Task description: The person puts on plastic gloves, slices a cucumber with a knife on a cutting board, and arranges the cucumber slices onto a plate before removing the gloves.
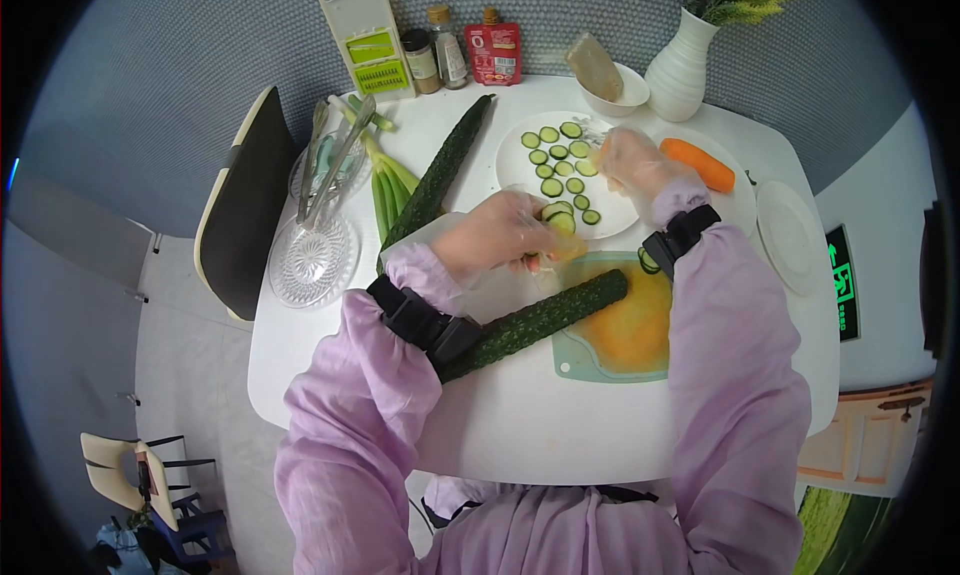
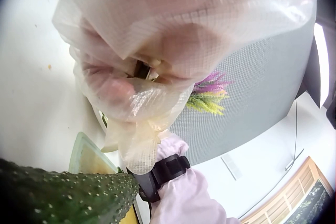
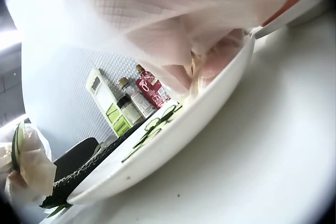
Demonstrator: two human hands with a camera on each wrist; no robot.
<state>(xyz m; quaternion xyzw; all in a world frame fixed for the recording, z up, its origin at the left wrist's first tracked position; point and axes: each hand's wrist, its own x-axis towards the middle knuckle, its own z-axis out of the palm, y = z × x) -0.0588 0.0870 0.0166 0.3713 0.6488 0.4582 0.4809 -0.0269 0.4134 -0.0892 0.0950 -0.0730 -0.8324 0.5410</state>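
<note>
Both hands wear clear plastic gloves. My left hand (image 1: 505, 237) holds a few cucumber slices (image 1: 562, 219) at its fingertips, near the front-left rim of the white plate (image 1: 516, 165). One held slice (image 3: 17, 145) shows edge-on in the right wrist view. My right hand (image 1: 640, 165) reaches down onto the plate, its fingertips at a slice (image 1: 587, 168) on the right side; I cannot tell whether they pinch it. Several thin slices (image 1: 550, 187) lie spread over the plate. Below the left hand is a cucumber (image 1: 540, 323), its end over the green-rimmed cutting board (image 1: 580, 365).
Another long cucumber (image 1: 450, 160) and green onions (image 1: 390, 190) lie left, beside glass dishes (image 1: 315, 260) and tongs (image 1: 340, 160). A carrot (image 1: 698, 165) lies at right near a white plate (image 1: 788, 237). A grater (image 1: 365, 35), seasoning bottles (image 1: 448, 47), bowl (image 1: 625, 93) and vase (image 1: 682, 67) line the back.
</note>
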